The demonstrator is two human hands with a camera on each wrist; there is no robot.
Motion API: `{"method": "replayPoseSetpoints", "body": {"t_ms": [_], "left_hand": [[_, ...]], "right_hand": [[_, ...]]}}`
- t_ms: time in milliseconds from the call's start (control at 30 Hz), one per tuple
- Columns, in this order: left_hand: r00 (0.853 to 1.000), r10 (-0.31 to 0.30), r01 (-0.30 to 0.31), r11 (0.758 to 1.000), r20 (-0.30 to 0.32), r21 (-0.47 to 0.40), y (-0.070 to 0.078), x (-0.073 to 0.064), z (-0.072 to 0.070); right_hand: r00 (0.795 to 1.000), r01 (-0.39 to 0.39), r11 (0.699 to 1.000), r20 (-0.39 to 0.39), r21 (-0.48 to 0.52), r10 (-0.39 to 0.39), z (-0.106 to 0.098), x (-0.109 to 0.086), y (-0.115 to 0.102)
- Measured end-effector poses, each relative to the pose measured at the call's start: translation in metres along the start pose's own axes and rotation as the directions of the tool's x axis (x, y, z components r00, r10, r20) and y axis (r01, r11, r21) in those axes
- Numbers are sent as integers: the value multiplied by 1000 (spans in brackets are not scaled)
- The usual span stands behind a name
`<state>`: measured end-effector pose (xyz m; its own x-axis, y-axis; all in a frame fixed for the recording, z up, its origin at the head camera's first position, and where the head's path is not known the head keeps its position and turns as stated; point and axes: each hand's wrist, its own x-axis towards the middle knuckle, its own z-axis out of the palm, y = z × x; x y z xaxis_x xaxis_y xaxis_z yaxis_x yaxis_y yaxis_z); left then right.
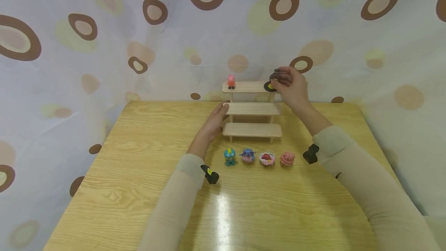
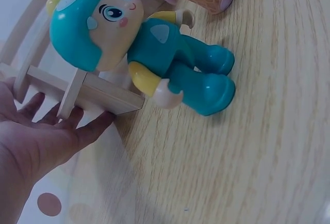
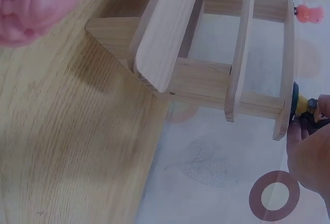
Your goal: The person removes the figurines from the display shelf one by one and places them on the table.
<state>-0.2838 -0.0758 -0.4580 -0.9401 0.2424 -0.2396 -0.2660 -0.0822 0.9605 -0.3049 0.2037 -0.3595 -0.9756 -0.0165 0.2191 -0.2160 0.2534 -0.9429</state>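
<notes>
A three-tier wooden display stand [image 1: 251,128] stands at the back of the table. My left hand [image 1: 213,123] holds its left side, thumb on the middle tier; in the left wrist view, the fingers [image 2: 95,130] reach around the stand's side. At the right end of the top tier, my right hand [image 1: 294,88] pinches a small dark-haired figurine [image 1: 270,85] with a round dark base. The right wrist view shows that base [image 3: 295,99] against the tier, the figurine partly hidden by fingers. A small pink-red figurine [image 1: 231,82] stands at the top tier's left end.
In front of the stand, a row holds a teal-suited doll [image 1: 230,158], a blue-topped figurine [image 1: 248,156], a white-and-pink toy [image 1: 267,159] and a pink rose-like toy [image 1: 287,159]. A patterned curtain [image 1: 167,73] hangs behind the wooden table [image 1: 139,173].
</notes>
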Motion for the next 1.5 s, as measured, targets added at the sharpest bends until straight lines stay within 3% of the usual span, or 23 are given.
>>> {"method": "replayPoseSetpoints", "body": {"t_ms": [267, 667, 900, 1100, 1267, 1500], "left_hand": [[1000, 3, -3, 1000, 0, 13, 0, 1, 3], [1000, 4, -4, 1000, -11, 23, -2, -1, 4], [1000, -12, 12, 999, -5, 32, -4, -2, 5], [1000, 17, -17, 999, -11, 37, -2, -3, 5], [1000, 21, -20, 999, -12, 45, -1, -2, 3], [1000, 23, -23, 999, -11, 26, -2, 1, 3]], "right_hand": [[999, 39, 998, 13, -52, -38, -23, -23, -8], [996, 59, 998, 63, -26, -57, -59, -92, -9], [990, 118, 987, 83, -106, -110, -77, -142, 15], [992, 103, 978, 95, -184, -86, -84, -175, 43], [989, 80, 970, 136, -230, -49, -87, -192, 67], [982, 64, 971, 187, -231, -20, -86, -200, 87]]}}
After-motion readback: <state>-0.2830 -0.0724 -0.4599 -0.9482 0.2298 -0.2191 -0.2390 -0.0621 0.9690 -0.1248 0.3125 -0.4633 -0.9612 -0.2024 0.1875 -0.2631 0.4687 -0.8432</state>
